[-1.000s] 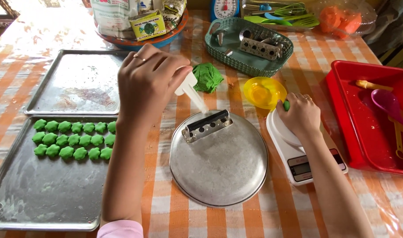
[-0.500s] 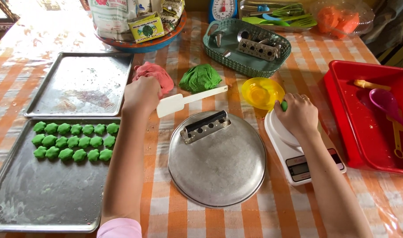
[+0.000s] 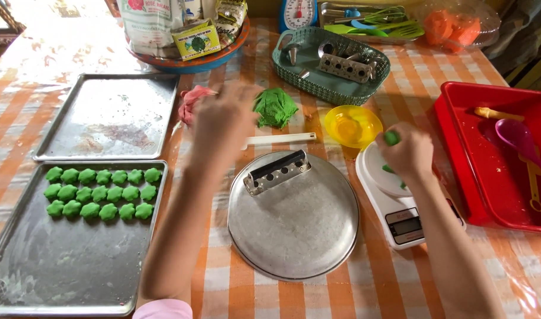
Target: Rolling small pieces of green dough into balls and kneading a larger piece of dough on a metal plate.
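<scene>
My left hand (image 3: 222,127) is blurred in motion just left of a lump of green dough (image 3: 274,107); its fingers reach up towards the dough. A white spatula (image 3: 285,139) lies flat on the cloth, its blade end hidden under that hand, so I cannot tell if the hand grips it. My right hand (image 3: 407,155) pinches a small piece of green dough (image 3: 392,137) above the white kitchen scale (image 3: 400,208). A bit of green dough lies on the scale's plate. Between my arms sits a round metal plate (image 3: 294,227) with a metal dough cutter (image 3: 276,171) on it.
A baking tray (image 3: 69,266) at the left holds several rows of green shaped cookies (image 3: 99,192); a bare tray (image 3: 108,118) lies behind it. Pink dough (image 3: 190,100), a yellow bowl (image 3: 352,125), a teal basket (image 3: 329,62) of metal parts and a red tub (image 3: 489,159) with utensils stand around.
My left hand came down from over the plate, laid the white spatula flat by the green dough and now moves right towards the dough. My right hand lifted slightly over the scale.
</scene>
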